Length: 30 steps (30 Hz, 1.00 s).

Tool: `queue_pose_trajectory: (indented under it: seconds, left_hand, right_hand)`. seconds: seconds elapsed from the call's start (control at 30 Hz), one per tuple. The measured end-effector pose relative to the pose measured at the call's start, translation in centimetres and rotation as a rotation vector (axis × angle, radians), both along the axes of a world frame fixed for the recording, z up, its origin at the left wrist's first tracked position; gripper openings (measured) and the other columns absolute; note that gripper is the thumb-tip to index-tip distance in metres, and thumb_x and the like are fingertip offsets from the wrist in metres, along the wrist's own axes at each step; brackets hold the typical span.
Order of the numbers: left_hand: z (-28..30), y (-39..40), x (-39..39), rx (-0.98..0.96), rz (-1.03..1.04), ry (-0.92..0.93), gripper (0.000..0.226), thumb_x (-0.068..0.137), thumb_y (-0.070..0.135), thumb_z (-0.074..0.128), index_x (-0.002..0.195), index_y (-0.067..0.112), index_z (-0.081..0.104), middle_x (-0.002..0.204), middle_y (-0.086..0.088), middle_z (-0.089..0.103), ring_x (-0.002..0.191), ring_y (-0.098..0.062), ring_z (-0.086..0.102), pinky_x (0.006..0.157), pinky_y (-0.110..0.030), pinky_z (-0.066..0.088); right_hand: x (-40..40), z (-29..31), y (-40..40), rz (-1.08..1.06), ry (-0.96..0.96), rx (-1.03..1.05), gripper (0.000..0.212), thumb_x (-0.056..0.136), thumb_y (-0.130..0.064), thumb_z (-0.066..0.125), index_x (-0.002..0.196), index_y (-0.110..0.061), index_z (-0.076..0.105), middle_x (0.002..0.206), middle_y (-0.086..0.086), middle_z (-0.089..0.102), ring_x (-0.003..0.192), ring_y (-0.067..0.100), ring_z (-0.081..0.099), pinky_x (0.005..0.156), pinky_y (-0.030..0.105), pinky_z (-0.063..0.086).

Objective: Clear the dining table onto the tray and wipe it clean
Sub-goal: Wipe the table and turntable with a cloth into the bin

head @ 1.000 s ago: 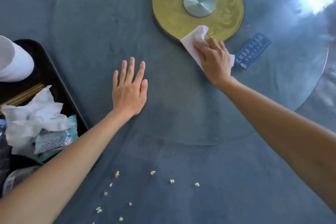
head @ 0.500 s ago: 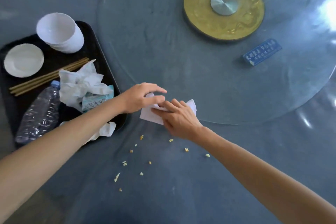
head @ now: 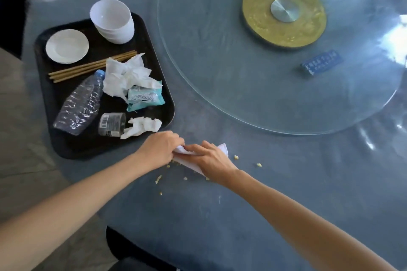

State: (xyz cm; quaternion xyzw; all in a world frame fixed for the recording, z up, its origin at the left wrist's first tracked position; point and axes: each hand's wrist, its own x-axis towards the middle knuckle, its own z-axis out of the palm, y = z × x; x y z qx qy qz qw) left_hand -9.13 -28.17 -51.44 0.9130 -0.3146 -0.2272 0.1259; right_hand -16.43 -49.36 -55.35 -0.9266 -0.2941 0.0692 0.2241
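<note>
A white folded napkin (head: 222,148) lies on the grey-blue table (head: 286,182) between my two hands. My right hand (head: 209,159) presses down on it with the fingers stretched over it. My left hand (head: 159,149) pinches the napkin's left end. Small yellow crumbs (head: 159,178) are scattered on the table around and below the hands. The black tray (head: 55,86) sits to the upper left, just beyond my left hand.
The tray holds stacked white bowls (head: 112,21), a saucer (head: 67,46), chopsticks (head: 88,68), a crushed plastic bottle (head: 80,103), crumpled tissues (head: 125,76) and a wipe packet (head: 145,98). A glass turntable (head: 220,61) with a gold hub (head: 284,13) and blue card (head: 321,62) sits upper right.
My right hand has drawn the napkin from the gold hub back across the glass to the near table by the crumbs. My left hand left the table and took hold of the napkin's end.
</note>
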Motion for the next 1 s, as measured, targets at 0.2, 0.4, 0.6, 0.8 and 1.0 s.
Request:
queue_pose_trajectory:
  seconds: [0.2, 0.4, 0.6, 0.8, 1.0]
  left_hand:
    - [2.0, 0.2, -1.0, -0.086, 0.016, 0.005, 0.017, 0.087, 0.018, 0.067, 0.1, 0.028, 0.07, 0.088, 0.008, 0.066, 0.088, -0.019, 0.06, 0.064, -0.034, 0.047]
    - [3.9, -10.3, 4.9, -0.183, -0.049, -0.038, 0.022, 0.088, 0.016, 0.063, 0.109, 0.018, 0.071, 0.101, -0.007, 0.07, 0.099, -0.033, 0.064, 0.078, -0.042, 0.05]
    - [2.0, -18.4, 3.5, -0.162, -0.189, 0.006, 0.03, 0.092, 0.012, 0.06, 0.117, 0.023, 0.071, 0.109, -0.006, 0.071, 0.104, -0.032, 0.064, 0.08, -0.038, 0.049]
    - [-0.7, -17.7, 1.4, -0.226, -0.212, 0.002, 0.043, 0.081, -0.001, 0.057, 0.11, 0.027, 0.074, 0.098, 0.0, 0.074, 0.095, -0.029, 0.065, 0.074, -0.039, 0.051]
    - [-0.2, -11.2, 1.4, -0.241, -0.214, 0.098, 0.028, 0.084, 0.008, 0.068, 0.104, 0.025, 0.077, 0.095, 0.009, 0.077, 0.086, -0.017, 0.068, 0.074, -0.035, 0.052]
  right_hand:
    - [-1.3, 1.3, -0.4, -0.056, -0.074, 0.057, 0.082, 0.073, 0.01, 0.072, 0.144, -0.031, 0.06, 0.129, -0.005, 0.066, 0.077, 0.02, 0.038, 0.062, 0.037, 0.046]
    - [2.8, 4.9, -9.1, -0.262, -0.177, -0.042, 0.062, 0.089, 0.003, 0.054, 0.142, -0.028, 0.063, 0.131, -0.001, 0.067, 0.082, 0.03, 0.052, 0.073, 0.042, 0.053]
    - [-1.1, 2.6, -16.6, -0.413, -0.168, -0.2, 0.07, 0.082, 0.013, 0.064, 0.138, -0.03, 0.065, 0.13, -0.002, 0.068, 0.08, 0.033, 0.054, 0.066, 0.047, 0.055]
    - [-4.7, 2.4, -14.7, -0.498, -0.166, -0.084, 0.072, 0.091, -0.004, 0.05, 0.137, -0.058, 0.042, 0.116, 0.002, 0.075, 0.07, 0.033, 0.057, 0.058, 0.04, 0.052]
    - [-7.6, 1.3, -9.2, -0.562, -0.057, 0.052, 0.046, 0.092, -0.019, 0.043, 0.123, -0.033, 0.074, 0.114, 0.002, 0.071, 0.075, 0.033, 0.06, 0.052, 0.044, 0.054]
